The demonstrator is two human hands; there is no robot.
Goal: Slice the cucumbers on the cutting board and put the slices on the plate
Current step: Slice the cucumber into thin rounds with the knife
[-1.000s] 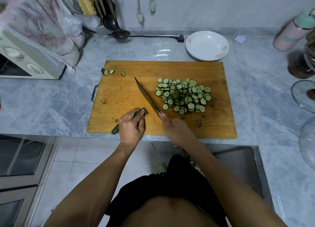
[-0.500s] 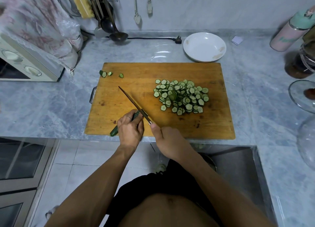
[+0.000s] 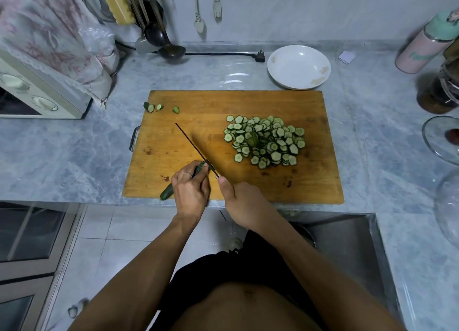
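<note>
A wooden cutting board (image 3: 198,107) lies on the marble counter. A pile of cucumber slices (image 3: 265,141) covers its right middle. Three cucumber end pieces (image 3: 159,107) sit at the board's far left corner. My left hand (image 3: 190,194) presses a dark green cucumber (image 3: 167,194) against the board's near edge; its stem end sticks out to the left. My right hand (image 3: 244,204) grips a knife (image 3: 192,146), its blade edge-on against the cucumber's cut end beside my left fingertips. An empty white plate (image 3: 298,67) stands behind the board.
A toaster oven (image 3: 37,94) under a cloth stands at the left. Ladles and utensils (image 3: 159,32) hang at the back, with a power plug (image 3: 258,56) on the counter. A pink bottle (image 3: 427,45), a jar and glass bowls (image 3: 439,139) crowd the right. A sink (image 3: 347,243) lies below right.
The knife has swung left from beside the slice pile to the cucumber's cut end and turned edge-on. My left hand has kept hold of the cucumber.
</note>
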